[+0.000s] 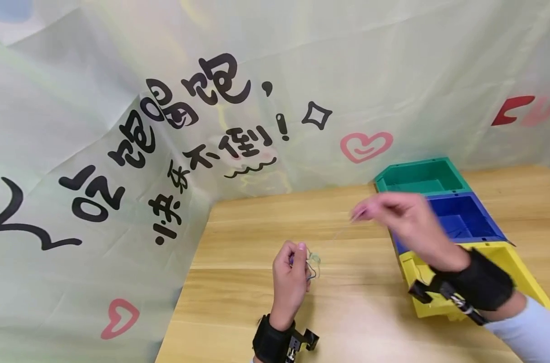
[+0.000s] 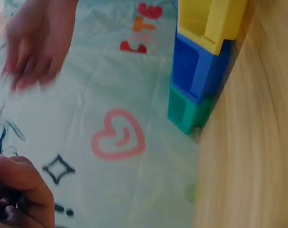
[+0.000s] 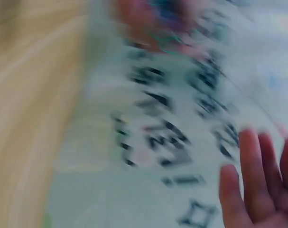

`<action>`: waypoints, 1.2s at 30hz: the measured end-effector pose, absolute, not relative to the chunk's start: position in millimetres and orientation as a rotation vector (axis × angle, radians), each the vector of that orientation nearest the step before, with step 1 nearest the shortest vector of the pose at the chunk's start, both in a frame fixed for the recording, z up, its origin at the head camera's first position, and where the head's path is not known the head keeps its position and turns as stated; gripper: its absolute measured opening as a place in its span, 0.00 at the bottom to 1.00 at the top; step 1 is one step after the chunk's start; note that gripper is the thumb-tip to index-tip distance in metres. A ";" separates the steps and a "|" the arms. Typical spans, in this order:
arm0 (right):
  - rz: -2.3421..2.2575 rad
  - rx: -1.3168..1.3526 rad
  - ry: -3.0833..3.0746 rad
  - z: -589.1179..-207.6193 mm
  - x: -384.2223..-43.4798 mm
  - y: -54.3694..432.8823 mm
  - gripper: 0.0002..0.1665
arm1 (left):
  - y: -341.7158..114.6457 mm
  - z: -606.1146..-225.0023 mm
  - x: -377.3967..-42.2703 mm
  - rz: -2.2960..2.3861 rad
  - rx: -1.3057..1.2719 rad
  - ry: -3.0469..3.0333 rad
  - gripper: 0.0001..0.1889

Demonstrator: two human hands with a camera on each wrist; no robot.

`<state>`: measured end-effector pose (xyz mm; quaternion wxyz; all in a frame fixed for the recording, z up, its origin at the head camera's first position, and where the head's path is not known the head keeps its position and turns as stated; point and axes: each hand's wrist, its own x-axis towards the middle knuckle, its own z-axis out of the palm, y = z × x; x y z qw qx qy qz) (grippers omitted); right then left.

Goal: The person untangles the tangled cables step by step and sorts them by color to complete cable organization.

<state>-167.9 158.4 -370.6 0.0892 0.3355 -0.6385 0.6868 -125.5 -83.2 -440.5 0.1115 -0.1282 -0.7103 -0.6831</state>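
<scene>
In the head view, my left hand [image 1: 289, 277] holds a small bundle of thin coloured strings [image 1: 314, 259] above the wooden table, thumb on top. Greenish and blue loops stick out beside the thumb, and a bit of purple shows inside the fist; the rest is hidden by the fingers. My right hand [image 1: 408, 224], blurred, is raised to the right and pinches the end of a fine pale strand [image 1: 340, 232] that runs down toward the bundle. In the left wrist view a blue string [image 2: 0, 141] rises from the left hand [image 2: 25, 187].
Three open bins stand in a row on the table [image 1: 238, 242] at the right: green [image 1: 422, 176], blue [image 1: 463, 217] and yellow [image 1: 522, 275]. The right forearm passes over the yellow one. A printed cloth [image 1: 302, 60] hangs behind and along the left side.
</scene>
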 end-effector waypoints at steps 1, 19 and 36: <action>2.234 0.958 -1.716 -368.2 -167.3 167.5 0.15 | -83.6 -443.0 -124.8 -2.001 -0.359 -2.073 0.18; 2.451 0.867 -1.360 -355.1 -145.3 174.9 0.14 | -62.0 -441.6 -126.7 -2.099 -0.582 -2.050 0.21; 1.061 1.207 -2.586 -402.7 -140.6 149.7 0.10 | -46.9 -436.2 -134.6 -2.335 -0.562 -1.832 0.17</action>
